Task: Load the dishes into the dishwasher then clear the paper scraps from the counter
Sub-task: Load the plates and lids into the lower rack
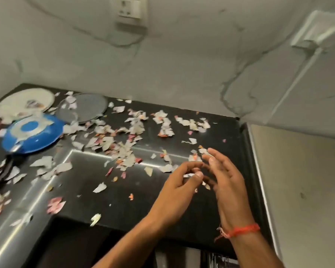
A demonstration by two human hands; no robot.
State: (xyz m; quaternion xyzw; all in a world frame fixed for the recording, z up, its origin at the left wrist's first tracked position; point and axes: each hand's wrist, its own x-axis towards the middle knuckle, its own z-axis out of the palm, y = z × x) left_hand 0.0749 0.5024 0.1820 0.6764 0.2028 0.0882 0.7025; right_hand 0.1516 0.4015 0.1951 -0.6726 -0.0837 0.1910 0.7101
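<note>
Torn paper scraps (122, 144), white, pink and orange, lie scattered over the black counter (124, 194). At the back left sit a white plate (25, 101), a grey plate (89, 107) and a blue pan (33, 132) with scraps in it, its black handle pointing toward me. Both hands hover over the counter's right part, close together. My left hand (178, 182) has curled fingers and thumb pinching a small pale scrap. My right hand (224, 176), with a red thread on its wrist, has its fingers straight, the fingertips by scraps near the right edge.
A grey wall with a socket (128, 8) rises behind the counter. A metal strip (259, 171) and a pale side wall bound the counter on the right. A dark opening (75, 244) lies below the front edge.
</note>
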